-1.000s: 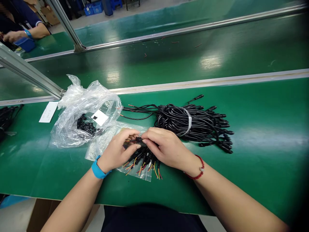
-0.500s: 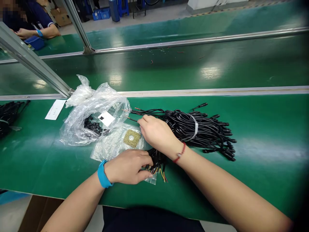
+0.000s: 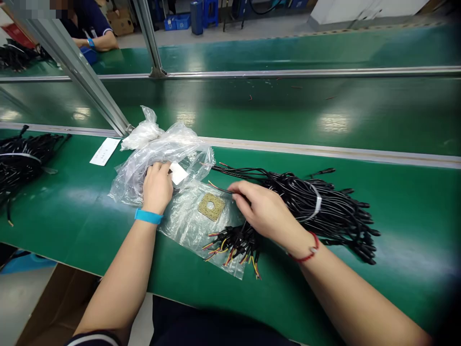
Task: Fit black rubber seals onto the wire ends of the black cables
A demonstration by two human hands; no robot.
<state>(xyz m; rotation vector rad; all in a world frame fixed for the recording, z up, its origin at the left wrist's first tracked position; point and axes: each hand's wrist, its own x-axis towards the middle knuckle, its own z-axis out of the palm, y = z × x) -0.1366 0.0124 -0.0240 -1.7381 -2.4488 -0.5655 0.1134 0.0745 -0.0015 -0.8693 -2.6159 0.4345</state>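
Note:
My right hand [image 3: 264,206] pinches a thin black cable [image 3: 225,191] near its end, where stripped coloured wires point left. Behind that hand lies a thick bundle of black cables [image 3: 324,206], tied with a pale band. My left hand [image 3: 157,186] reaches down into the mouth of a clear plastic bag [image 3: 185,139]; its fingertips and what they touch are hidden. A white label [image 3: 178,173] lies beside its fingers. Between the hands, a yellowish sponge [image 3: 212,206] with a central hole rests on a flat clear bag [image 3: 182,218]. Cable ends with red and yellow wires [image 3: 230,247] fan out below.
Another cable bundle [image 3: 25,156] sits at the far left, near a white paper slip [image 3: 104,151]. A metal post [image 3: 90,77] slants up behind the bag. Beyond the pale ledge [image 3: 324,152] runs a green belt-like surface [image 3: 288,110]. A co-worker's arm [image 3: 104,42] shows across.
My left hand has left the wire ends and moved up and left into the plastic bag. My right hand still holds the cable. The whole view has shifted and tilted.

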